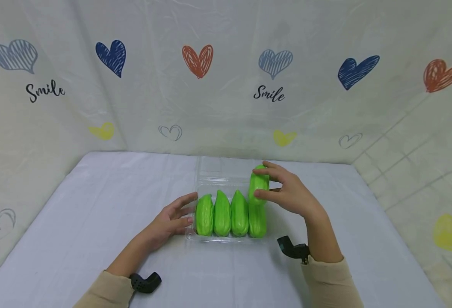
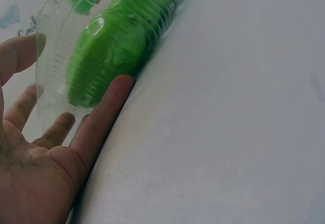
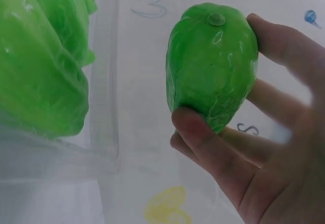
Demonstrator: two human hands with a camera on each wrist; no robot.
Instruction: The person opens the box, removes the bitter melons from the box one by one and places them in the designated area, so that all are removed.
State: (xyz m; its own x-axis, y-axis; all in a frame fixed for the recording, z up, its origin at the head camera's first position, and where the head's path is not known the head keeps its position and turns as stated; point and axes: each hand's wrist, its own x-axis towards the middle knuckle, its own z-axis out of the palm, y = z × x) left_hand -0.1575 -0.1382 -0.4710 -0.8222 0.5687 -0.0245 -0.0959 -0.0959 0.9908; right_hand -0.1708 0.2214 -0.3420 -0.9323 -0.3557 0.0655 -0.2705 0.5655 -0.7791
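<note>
My right hand [image 1: 293, 192] pinches a green, ridged gourd-like vegetable [image 1: 259, 185] between thumb and fingers, raised over the right end of a clear plastic clamshell box [image 1: 229, 240]. In the right wrist view its rounded end with a small nub [image 3: 216, 19] faces the camera. Several similar green gourds [image 1: 222, 214] lie side by side in the box, most with their pointed tips away from me. Against the box's left side rests my left hand [image 1: 168, 222], fingers spread and fairly straight. Through the box's ribbed wall, the left wrist view shows the nearest gourd [image 2: 106, 56].
Behind the tray part, the box's transparent lid [image 1: 220, 169] lies folded back. A white cloth [image 1: 133, 184] covers the table, and a curtain printed with hearts [image 1: 197, 61] hangs behind it. Black wrist devices [image 1: 146, 283] sit on both forearms.
</note>
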